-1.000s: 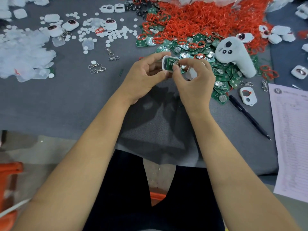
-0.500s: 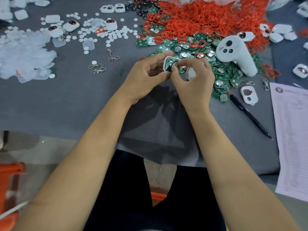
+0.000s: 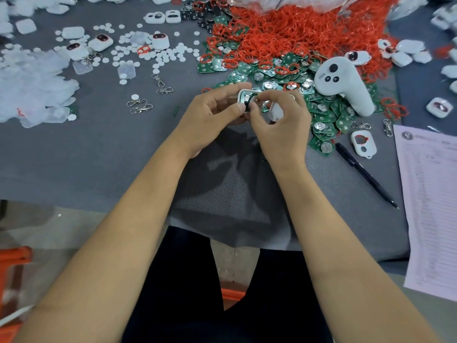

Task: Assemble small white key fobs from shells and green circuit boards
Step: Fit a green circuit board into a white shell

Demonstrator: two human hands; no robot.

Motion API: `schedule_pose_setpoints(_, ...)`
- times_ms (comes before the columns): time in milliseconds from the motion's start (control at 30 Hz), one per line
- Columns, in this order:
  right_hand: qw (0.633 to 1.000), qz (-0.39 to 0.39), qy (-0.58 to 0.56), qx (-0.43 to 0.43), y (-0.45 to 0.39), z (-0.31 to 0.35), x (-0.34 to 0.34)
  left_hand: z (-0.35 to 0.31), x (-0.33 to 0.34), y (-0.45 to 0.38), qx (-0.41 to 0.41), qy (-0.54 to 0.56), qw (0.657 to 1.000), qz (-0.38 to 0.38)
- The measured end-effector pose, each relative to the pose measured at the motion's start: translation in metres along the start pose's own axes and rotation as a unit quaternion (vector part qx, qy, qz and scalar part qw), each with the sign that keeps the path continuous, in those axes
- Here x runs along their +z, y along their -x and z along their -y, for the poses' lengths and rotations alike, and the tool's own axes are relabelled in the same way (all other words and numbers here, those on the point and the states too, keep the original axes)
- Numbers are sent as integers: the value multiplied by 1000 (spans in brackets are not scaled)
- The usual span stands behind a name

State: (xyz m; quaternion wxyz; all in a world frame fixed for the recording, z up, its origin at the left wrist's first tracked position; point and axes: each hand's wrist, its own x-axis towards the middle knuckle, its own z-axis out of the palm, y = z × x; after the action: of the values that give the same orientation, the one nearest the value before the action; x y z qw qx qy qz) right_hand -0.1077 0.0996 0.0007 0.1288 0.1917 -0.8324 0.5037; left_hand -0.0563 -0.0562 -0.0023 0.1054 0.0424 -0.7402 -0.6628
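Both forearms are reaching forward over the grey-covered bench. The left hand is gripping a white shell between thumb and fingers, holding it raised just above the bench surface. The right hand is pinching at the green circuit board sitting in that shell, while a second white shell piece is tucked against its palm.

Handling judgement: the shell is looking light and rigid, with thin plastic walls that are likely to flex or crack under a hard squeeze. Grip by the long outer edges, leaving the open face free. The board is appearing thin and stiff; press on its edges, not on the mounted parts.

Limits of view: the fingers are covering most of the shell, so whether the board is fully seated cannot be told. A dark part at the thumb tips is too small to identify.

Farther out, a pile of loose green boards is lying just beyond the hands, with a white controller resting on it. A heap of red rings is filling the far centre, its upper part cut off by the frame edge.
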Motion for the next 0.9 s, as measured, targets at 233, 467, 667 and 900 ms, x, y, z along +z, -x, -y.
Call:
schedule_pose_setpoints(233,1000,-7,9,-25,4,3,3,4,2,-3,-19,57,994,-87)
schedule_pose_setpoints(467,999,38,1,14,0,-3,4,7,4,-2,-17,55,995,-80)
schedule_pose_setpoints(667,995,70,-65,33,-3,-3,0,2,7,0,-12,-2,999,-46)
schedule_pose_setpoints(900,993,82,-76,33,-2,-2,-2,2,6,-1,0,-3,999,-40)
